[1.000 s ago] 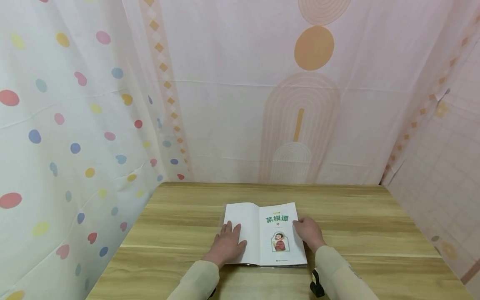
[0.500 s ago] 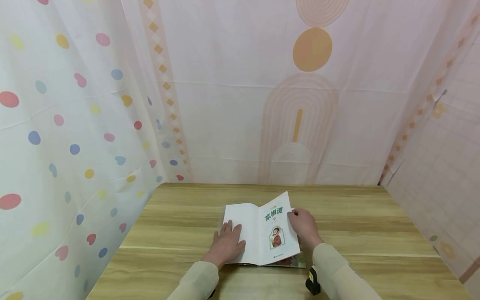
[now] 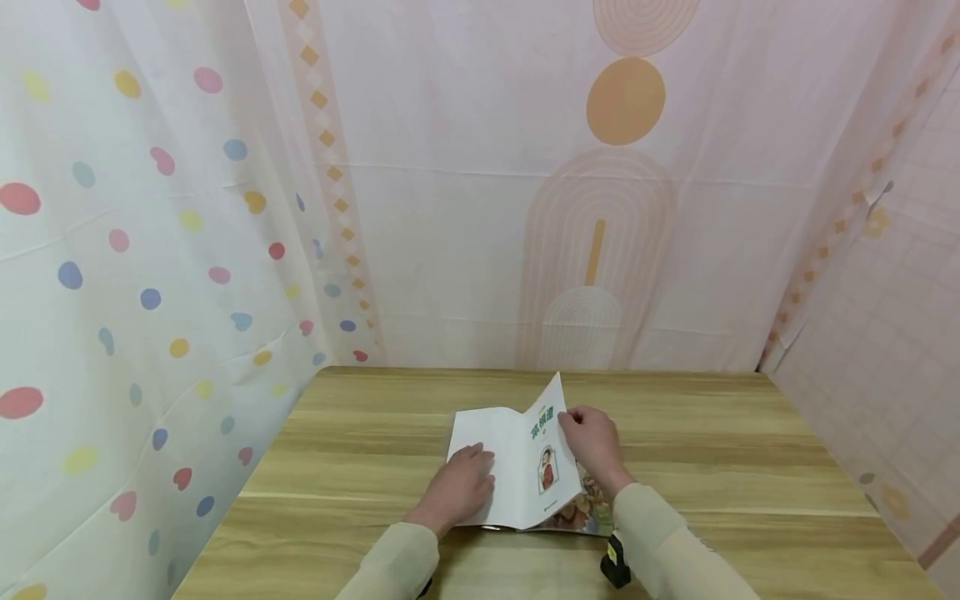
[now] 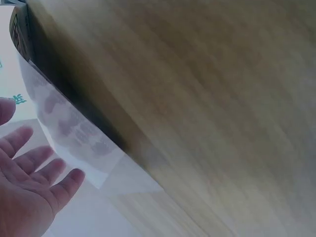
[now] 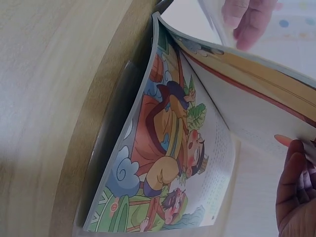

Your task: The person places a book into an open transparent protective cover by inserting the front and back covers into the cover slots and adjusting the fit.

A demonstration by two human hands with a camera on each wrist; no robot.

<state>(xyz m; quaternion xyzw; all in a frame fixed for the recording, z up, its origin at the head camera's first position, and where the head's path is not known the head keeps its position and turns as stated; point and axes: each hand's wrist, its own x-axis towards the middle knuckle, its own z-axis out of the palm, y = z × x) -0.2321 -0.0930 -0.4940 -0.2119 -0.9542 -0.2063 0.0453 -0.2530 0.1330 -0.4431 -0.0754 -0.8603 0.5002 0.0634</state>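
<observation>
A thin book (image 3: 491, 442) lies open on the wooden table (image 3: 712, 467). My left hand (image 3: 461, 487) rests flat on its blank left page, fingers straight; in the left wrist view the hand (image 4: 29, 182) lies beside the book's clear plastic cover (image 4: 74, 133). My right hand (image 3: 592, 437) pinches the outer edge of the title page (image 3: 546, 454) and holds it raised, tilted to the left. Under that lifted page a coloured illustrated page (image 5: 168, 163) shows, with my right fingers (image 5: 296, 192) at the sheet's edge.
Patterned fabric curtains (image 3: 187, 250) close in the table on the left, back and right. Bare wood (image 3: 360, 408) surrounds the book on all sides. A black camera unit (image 3: 615, 567) sits on my right wrist.
The title page lay flat a second ago; my right hand has lifted its edge and swung it up and leftwards, uncovering the illustrated page. My left hand has stayed on the left page.
</observation>
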